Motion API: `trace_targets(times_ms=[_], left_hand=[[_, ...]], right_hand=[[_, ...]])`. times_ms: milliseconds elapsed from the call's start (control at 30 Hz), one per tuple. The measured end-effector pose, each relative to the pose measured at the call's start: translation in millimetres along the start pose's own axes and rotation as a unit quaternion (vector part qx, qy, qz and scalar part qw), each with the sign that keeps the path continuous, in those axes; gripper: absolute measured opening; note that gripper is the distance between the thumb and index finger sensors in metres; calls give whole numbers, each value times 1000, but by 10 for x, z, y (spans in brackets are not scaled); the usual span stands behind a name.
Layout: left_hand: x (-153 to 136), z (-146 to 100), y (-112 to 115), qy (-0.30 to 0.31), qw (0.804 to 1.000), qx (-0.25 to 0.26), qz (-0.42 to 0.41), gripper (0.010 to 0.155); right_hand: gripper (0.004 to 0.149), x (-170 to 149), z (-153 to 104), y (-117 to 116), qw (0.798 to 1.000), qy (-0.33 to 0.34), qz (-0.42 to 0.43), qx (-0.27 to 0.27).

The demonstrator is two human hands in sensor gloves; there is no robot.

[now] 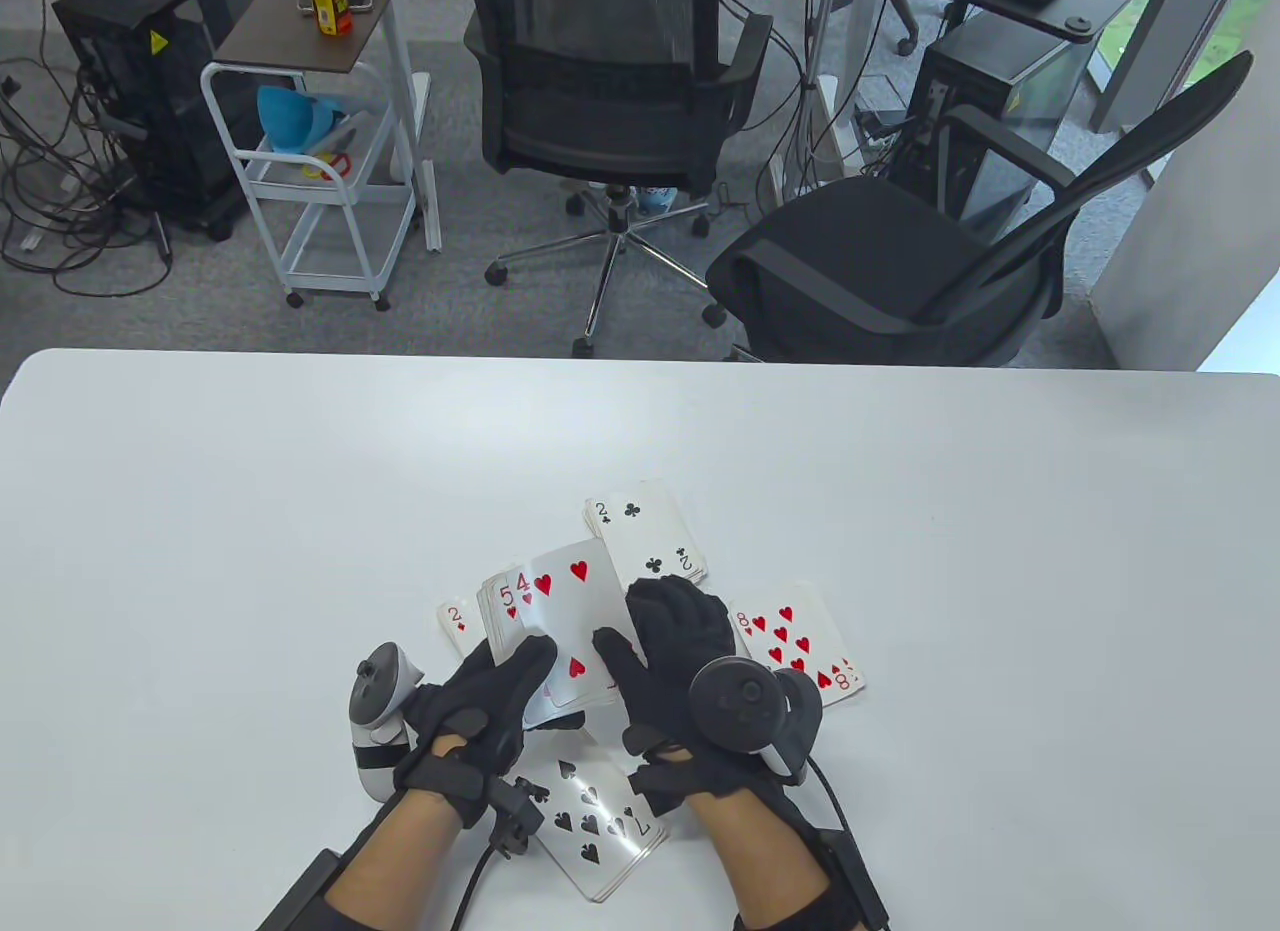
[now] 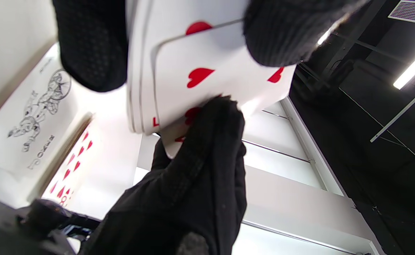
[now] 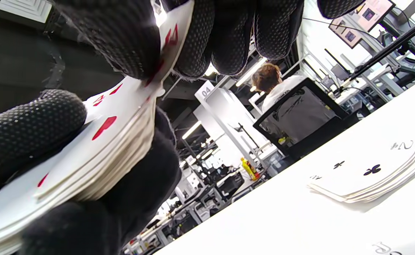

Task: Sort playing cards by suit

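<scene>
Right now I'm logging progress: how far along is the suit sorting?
Partly done. Four face-up piles lie on the table: clubs, hearts, spades, diamonds. The left hand holds the unsorted stack; the right hand grips its top card, the four of hearts.

Both hands, left hand [image 1: 480, 716] and right hand [image 1: 680, 651], hold a fanned deck [image 1: 545, 621] above four face-up piles.

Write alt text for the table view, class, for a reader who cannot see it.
Two gloved hands hold a fanned deck over a white table, the four of hearts on top; the left hand grips it, the right hand touches it. Around lie face-up piles: clubs, hearts, spades, diamonds.
</scene>
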State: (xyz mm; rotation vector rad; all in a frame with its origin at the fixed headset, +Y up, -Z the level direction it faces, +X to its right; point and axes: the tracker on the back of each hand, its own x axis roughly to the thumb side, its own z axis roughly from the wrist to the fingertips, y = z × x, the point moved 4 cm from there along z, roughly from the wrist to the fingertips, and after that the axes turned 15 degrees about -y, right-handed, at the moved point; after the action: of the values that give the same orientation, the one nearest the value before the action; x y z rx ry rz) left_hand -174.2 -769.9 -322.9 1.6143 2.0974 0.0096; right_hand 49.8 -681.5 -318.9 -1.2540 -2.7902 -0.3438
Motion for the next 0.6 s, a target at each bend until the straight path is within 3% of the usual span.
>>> trace_targets(times_ms=[200, 400, 533, 600], left_hand=[[0, -1, -2, 0, 1000, 2, 1, 55], [2, 1, 15, 2, 1000, -7, -1, 54], [-8, 6, 27, 0, 1000, -7, 3, 54], [-17, 13, 38, -1, 1000, -7, 3, 55]], right_hand=[[40, -96, 57, 127, 1000, -16, 0, -19], [37, -558, 181, 686, 986, -109, 36, -124], [37, -875, 225, 987, 970, -171, -50, -165], [37, -1080, 285, 1009, 960, -218, -121, -125]])
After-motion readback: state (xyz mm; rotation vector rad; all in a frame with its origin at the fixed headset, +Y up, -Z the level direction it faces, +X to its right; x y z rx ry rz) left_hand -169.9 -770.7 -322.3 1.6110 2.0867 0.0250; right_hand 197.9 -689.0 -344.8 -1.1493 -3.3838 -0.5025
